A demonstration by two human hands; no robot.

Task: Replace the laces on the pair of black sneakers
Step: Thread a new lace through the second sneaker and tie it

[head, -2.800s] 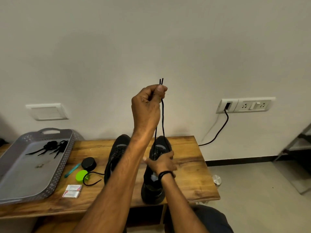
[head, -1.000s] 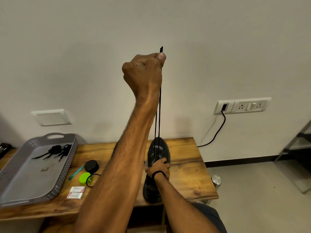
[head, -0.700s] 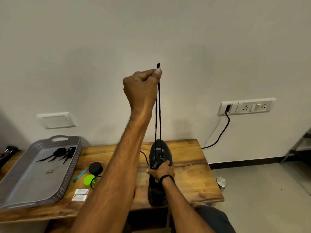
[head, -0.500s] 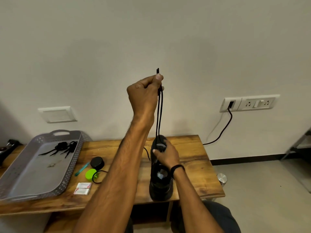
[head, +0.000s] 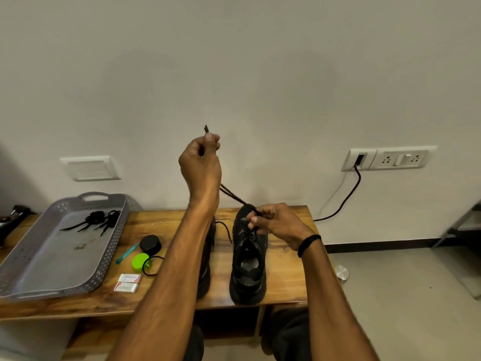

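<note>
Left of the left hand (head: pixel 200 162), a tray (head: pixel 52 259) with old laces (head: pixel 96 221) is seen on the table (head: pixel 283 277). The second sneaker (head: pixel 205 277) is largely hidden behind the left forearm. Since half a second ago the left hand has been lowered, and the lace (head: pixel 234 197) now slants. Both lace ends are pinched in the left hand. The strands are pinched by the right hand (head: pixel 276 225), with the black sneaker (head: pixel 248 259) standing beneath it, toe away.

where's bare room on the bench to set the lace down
Bare wood right of the right sneaker, out to the bench edge; also the near half of the tray. Crowded just right of the tray: cap, green lid, packets.
</note>
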